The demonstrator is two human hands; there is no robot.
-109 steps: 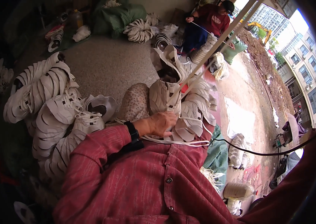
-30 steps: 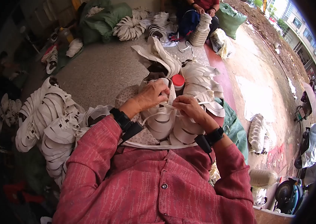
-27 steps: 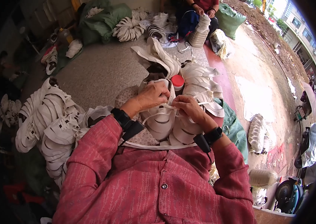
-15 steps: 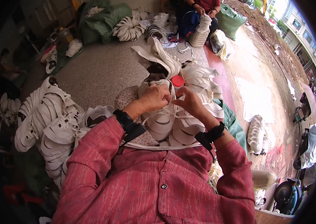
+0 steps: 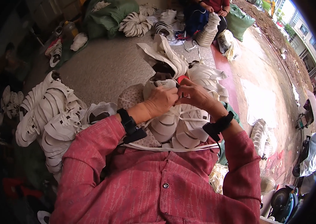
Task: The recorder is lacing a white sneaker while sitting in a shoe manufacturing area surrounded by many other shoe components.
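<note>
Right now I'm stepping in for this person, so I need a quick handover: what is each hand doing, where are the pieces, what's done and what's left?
Left hand and right hand: fingertips together over the lap, pinching a white shoe upper; a small red item shows just above them.
White cord lies slack across the lap.
Lap pile: loose white uppers under the hands.
Done, it seems: bundled uppers stacked on the left.
Left: the lap pile and the loose heap ahead.
</note>
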